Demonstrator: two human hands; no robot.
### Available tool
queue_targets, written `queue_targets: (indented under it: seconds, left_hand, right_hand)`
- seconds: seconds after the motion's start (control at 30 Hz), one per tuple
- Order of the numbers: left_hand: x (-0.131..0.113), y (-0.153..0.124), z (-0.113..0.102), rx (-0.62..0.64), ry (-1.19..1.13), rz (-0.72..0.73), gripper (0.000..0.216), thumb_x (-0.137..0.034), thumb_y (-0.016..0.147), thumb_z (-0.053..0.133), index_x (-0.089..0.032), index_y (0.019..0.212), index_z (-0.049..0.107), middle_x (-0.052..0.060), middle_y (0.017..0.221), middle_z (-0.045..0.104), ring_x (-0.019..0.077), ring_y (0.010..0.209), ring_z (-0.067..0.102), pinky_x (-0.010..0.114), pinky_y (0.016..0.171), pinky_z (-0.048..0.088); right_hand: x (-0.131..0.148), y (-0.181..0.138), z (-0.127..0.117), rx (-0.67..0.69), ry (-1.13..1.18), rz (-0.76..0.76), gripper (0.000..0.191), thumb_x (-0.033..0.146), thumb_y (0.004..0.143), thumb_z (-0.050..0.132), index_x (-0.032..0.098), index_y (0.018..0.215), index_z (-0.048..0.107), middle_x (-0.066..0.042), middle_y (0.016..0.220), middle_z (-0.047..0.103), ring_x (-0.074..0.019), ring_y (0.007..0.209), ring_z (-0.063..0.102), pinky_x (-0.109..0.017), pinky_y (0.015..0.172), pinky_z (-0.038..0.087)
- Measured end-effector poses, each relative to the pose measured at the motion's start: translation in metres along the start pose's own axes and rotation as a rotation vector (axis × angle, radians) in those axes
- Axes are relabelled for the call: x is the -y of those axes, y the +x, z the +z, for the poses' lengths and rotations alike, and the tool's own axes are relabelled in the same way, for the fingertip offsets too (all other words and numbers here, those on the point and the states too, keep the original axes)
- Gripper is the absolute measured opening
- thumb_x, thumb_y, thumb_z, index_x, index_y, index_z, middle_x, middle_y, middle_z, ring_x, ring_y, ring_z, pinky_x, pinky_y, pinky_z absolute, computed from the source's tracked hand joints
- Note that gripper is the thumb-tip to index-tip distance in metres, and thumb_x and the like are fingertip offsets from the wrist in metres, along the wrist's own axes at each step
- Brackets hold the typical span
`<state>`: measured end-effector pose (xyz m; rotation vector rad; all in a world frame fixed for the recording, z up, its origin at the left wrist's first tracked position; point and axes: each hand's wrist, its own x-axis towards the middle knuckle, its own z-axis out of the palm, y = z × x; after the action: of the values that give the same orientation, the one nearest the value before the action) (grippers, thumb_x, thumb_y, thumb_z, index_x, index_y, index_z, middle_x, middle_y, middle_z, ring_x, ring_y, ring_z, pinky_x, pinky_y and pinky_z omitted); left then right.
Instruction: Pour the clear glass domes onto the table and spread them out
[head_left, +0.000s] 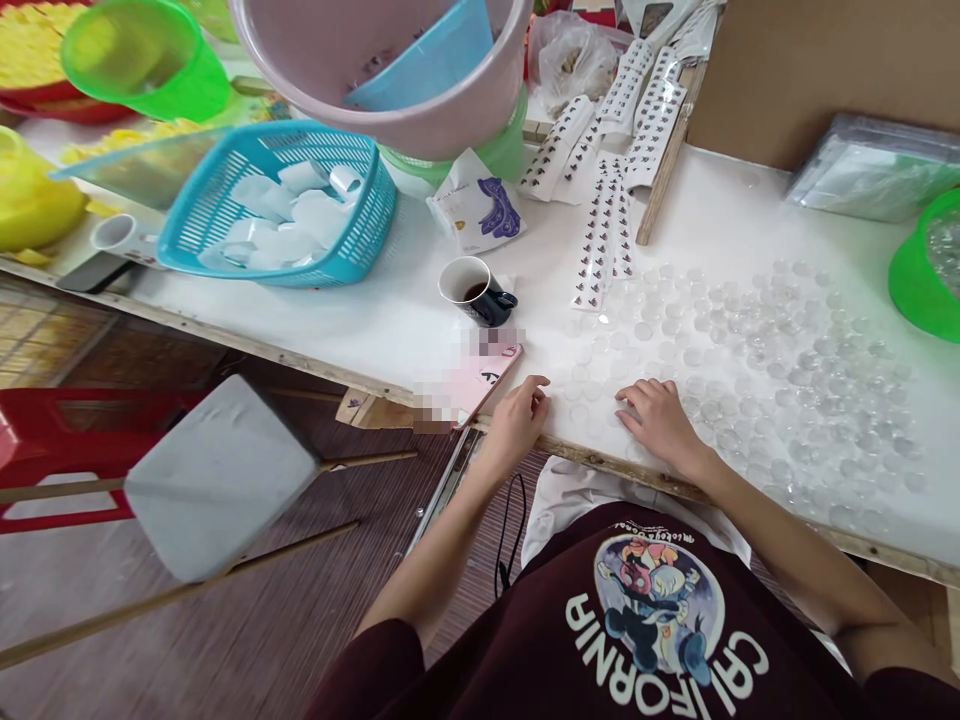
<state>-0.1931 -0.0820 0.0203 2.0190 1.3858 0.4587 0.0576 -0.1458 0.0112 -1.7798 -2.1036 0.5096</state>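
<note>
My left hand (520, 415) is at the table's front edge, just right of a pink phone-like item (491, 372) that is partly blurred out. Its fingers are loosely bent and slightly apart, and I see nothing held in them. My right hand (660, 420) rests on the white tabletop, fingers spread, at the left part of a wide scatter of clear round discs (806, 375). A few discs lie between the two hands, hard to make out against the white. Beyond my left hand stands a dark mug (491, 305) with brown liquid in it.
Strips of small printed stickers (600, 235) lie beyond the discs by a wooden strip (664, 165). A blue basket (277, 265) of whitish pieces and a large pink basin (390, 125) stand left. A green bowl (919, 290) is far right. A grey-topped stool (217, 480) stands below left.
</note>
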Motion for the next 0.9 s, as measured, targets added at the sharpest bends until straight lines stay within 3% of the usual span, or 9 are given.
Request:
queue_targets:
  seconds: [0.17,0.37,0.5,0.6,0.77,0.9]
  left_hand:
    - [0.001,0.0,-0.002,0.006,0.053,0.008,0.016,-0.023,0.096,0.054,-0.019,0.108,0.064,0.006,0.096,0.064,0.0218,0.083,0.065,0.036,0.08,0.052]
    - [-0.003,-0.003,0.002,-0.097,0.239,0.16,0.017,-0.022,0.094,0.063,-0.018,0.111,0.066,0.012,0.115,0.059,0.0295,0.109,0.059,0.045,0.097,0.05]
    - [-0.015,-0.004,0.008,0.112,0.283,0.391,0.015,-0.022,0.095,0.066,-0.019,0.109,0.065,0.01,0.112,0.065,0.0275,0.105,0.059,0.042,0.092,0.051]
    - [-0.02,-0.001,0.012,0.227,0.313,0.458,0.012,-0.019,0.096,0.065,-0.018,0.107,0.064,0.009,0.108,0.068,0.027,0.101,0.06,0.042,0.089,0.05]
    - [-0.016,0.004,0.017,0.218,0.264,0.416,0.012,-0.017,0.101,0.054,-0.017,0.109,0.063,0.008,0.099,0.069,0.0257,0.096,0.062,0.041,0.089,0.051]
    - [-0.013,0.004,0.018,0.215,0.196,0.387,0.011,-0.02,0.098,0.059,-0.018,0.108,0.064,0.009,0.102,0.065,0.0258,0.099,0.062,0.04,0.09,0.053]
  right_hand:
    - [0.01,-0.006,-0.004,0.022,0.013,-0.114,0.013,0.022,0.097,0.061,0.019,0.108,0.067,-0.008,0.107,0.071,-0.0233,0.1,0.059,-0.039,0.088,0.034]
    - [0.024,-0.006,0.002,0.13,-0.029,-0.33,0.006,0.022,0.097,0.064,0.019,0.099,0.069,-0.006,0.119,0.072,-0.0224,0.104,0.056,-0.039,0.087,0.033]
    - [0.022,-0.006,0.001,0.124,-0.038,-0.314,0.01,0.022,0.098,0.062,0.019,0.09,0.067,-0.005,0.104,0.073,-0.0214,0.098,0.056,-0.039,0.086,0.031]
    - [0.016,-0.011,-0.007,0.072,-0.006,-0.286,0.01,0.023,0.099,0.062,0.019,0.091,0.067,-0.004,0.098,0.073,-0.0205,0.095,0.056,-0.038,0.086,0.031]
    - [-0.007,-0.022,-0.025,-0.07,0.034,-0.167,0.012,0.022,0.1,0.057,0.021,0.094,0.067,-0.003,0.097,0.074,-0.0196,0.091,0.06,-0.038,0.084,0.031]
    - [-0.031,-0.025,-0.032,-0.193,-0.002,-0.063,0.015,0.022,0.1,0.054,0.021,0.094,0.068,-0.004,0.099,0.075,-0.0223,0.093,0.062,-0.039,0.085,0.034]
